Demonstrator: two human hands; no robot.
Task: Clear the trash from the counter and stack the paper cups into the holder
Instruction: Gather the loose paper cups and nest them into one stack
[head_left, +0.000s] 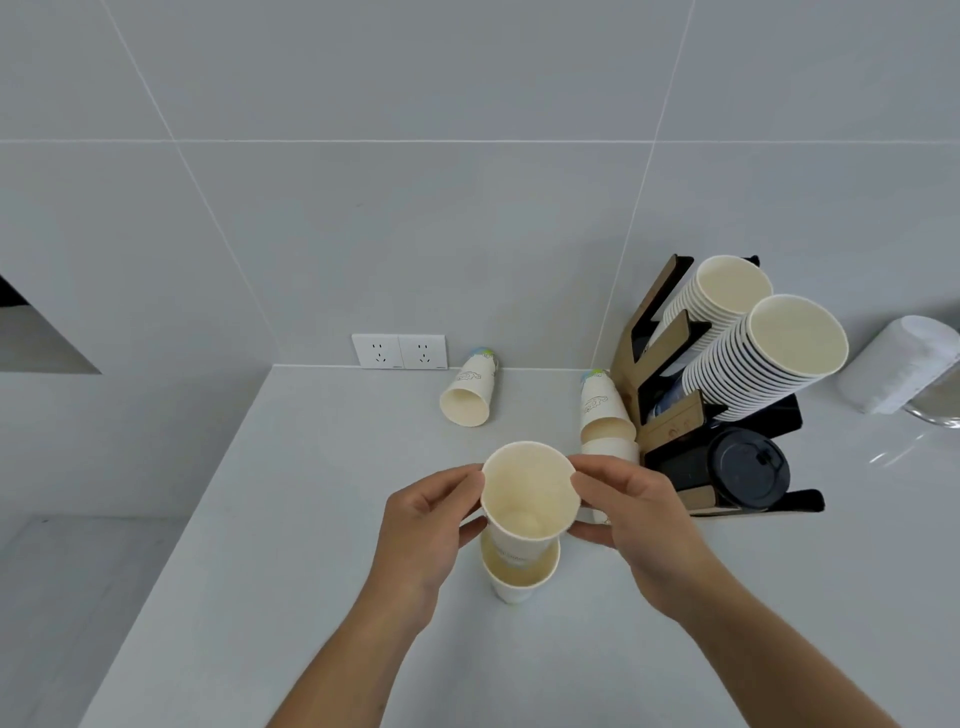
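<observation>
Held cup: both the left hand (431, 519) and right hand (636, 512) grip an upright paper cup (527, 493) by its rim, its base in a second cup (519, 577) standing on the bench (291, 519).
Lying cups: one (466, 395) near the wall sockets (399, 351); nested ones (602, 410) beside the cup holder (670, 415).
Holder: two tilted cup stacks (763, 358), black lids (748, 467).

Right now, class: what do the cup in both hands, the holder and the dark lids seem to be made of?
Held cup: likely paper, matte cream inside, with a thin rolled rim. Holder: looks like brown cardboard, flat and dull, with black panels of unclear material. Dark lids: probably plastic, smooth with a slight sheen and moulded ridges.
</observation>
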